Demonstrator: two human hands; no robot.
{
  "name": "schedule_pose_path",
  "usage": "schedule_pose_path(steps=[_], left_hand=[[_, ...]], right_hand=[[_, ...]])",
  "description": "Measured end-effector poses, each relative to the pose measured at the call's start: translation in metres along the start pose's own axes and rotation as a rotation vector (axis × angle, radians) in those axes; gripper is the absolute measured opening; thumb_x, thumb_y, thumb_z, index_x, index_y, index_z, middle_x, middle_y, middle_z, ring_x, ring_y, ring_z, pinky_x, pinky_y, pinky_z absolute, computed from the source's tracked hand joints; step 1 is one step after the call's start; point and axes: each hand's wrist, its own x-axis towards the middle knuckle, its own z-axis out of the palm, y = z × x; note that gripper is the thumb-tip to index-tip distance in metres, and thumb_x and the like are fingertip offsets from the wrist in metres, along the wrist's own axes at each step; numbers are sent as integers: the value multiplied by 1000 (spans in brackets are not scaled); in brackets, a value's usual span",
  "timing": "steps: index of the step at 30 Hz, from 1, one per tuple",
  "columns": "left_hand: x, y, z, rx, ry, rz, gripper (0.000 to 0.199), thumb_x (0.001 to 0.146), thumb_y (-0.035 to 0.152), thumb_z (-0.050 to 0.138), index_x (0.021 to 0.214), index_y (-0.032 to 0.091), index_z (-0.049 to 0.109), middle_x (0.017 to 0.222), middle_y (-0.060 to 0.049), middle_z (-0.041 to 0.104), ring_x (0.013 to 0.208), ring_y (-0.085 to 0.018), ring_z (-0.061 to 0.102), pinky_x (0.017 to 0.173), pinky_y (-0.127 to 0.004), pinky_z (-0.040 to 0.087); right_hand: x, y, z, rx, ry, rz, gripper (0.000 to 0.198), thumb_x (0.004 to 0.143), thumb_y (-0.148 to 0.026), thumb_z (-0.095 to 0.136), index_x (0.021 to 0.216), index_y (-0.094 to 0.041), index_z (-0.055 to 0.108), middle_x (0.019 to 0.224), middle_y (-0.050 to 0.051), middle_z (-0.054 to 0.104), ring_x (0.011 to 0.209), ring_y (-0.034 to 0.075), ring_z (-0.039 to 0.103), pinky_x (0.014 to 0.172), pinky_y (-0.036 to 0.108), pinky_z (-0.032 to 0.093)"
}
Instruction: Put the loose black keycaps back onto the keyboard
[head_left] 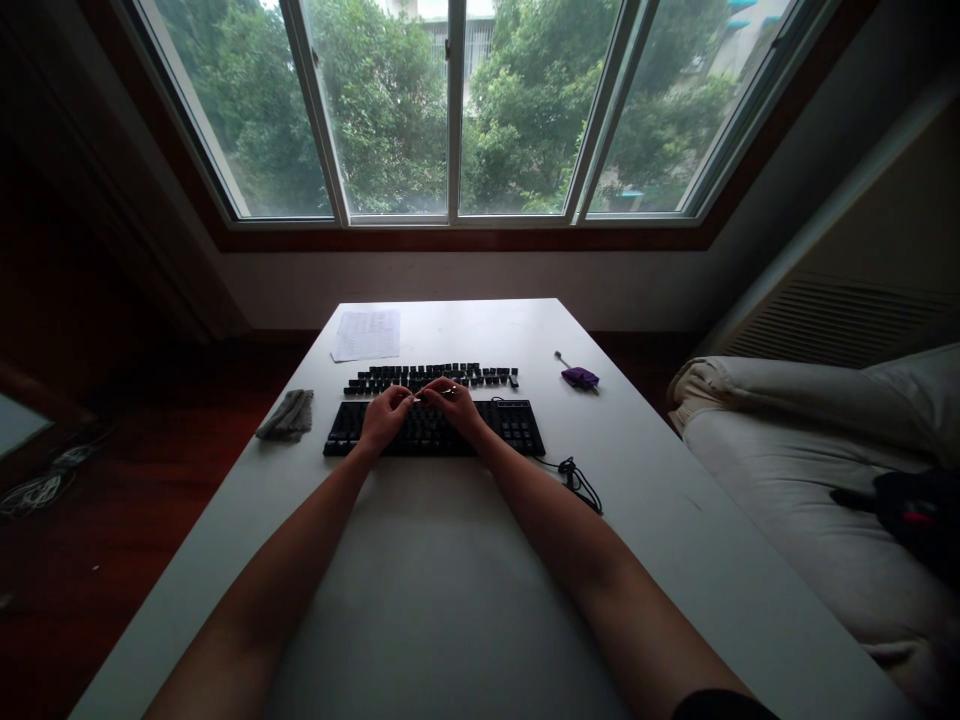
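Observation:
A black keyboard (429,440) lies on the white table, and both hands are above its middle. My left hand (386,415) is closed in a pinch; what sits between its fingertips is too small to make out. Close beside it, my right hand (454,403) is closed around a thin, shiny metal tool (450,390), its kind unclear. The two sets of fingertips nearly meet. Behind the keyboard stand rows of loose black keycaps (487,377), partly hidden by my hands.
A grey cloth (287,415) lies left of the keyboard. On the right are a purple item with a thin brush-like end (580,378) and the coiled cable (577,478). A printed sheet (367,335) lies at the table's far left. A padded seat (765,460) stands beyond the right edge.

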Motion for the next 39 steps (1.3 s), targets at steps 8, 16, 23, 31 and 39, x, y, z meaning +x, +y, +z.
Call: schedule_pose_path(steps=[8, 16, 23, 31, 39], left_hand=[[1, 3, -1, -80, -100, 47, 26, 91, 38, 55, 107, 24, 69, 79, -1, 68, 70, -17, 61, 65, -28, 46], [4, 2, -2, -240, -158, 24, 30, 87, 29, 53, 112, 21, 68, 88, -2, 69, 76, -17, 63, 74, -30, 51], [5, -2, 0, -367, -123, 19, 31, 88, 32, 59, 115, 20, 65, 95, -4, 69, 76, -16, 64, 76, -30, 51], [5, -7, 5, -456, -51, -14, 31, 84, 30, 66, 112, 20, 57, 94, -4, 69, 75, -15, 65, 74, -30, 51], [5, -4, 2, -349, -112, -9, 29, 81, 32, 68, 108, 19, 67, 92, -5, 70, 79, -18, 65, 73, -30, 50]], right_hand=[[1, 4, 0, 36, 25, 37, 37, 77, -55, 74, 89, -21, 66, 83, 2, 72, 73, 18, 69, 70, 32, 59], [-1, -1, -1, 64, 31, 53, 35, 77, -53, 74, 83, -20, 64, 76, 1, 71, 67, 16, 67, 67, 30, 57], [-1, 1, -1, 87, 44, 83, 34, 78, -53, 73, 81, -21, 63, 72, 0, 69, 66, 16, 65, 66, 30, 56], [2, 8, -1, 68, 149, 101, 31, 78, -51, 70, 77, -22, 60, 66, -1, 66, 62, 16, 63, 61, 29, 53], [4, 14, -4, 77, 199, 92, 31, 78, -51, 69, 78, -21, 60, 69, 0, 66, 63, 16, 64, 59, 28, 53]])
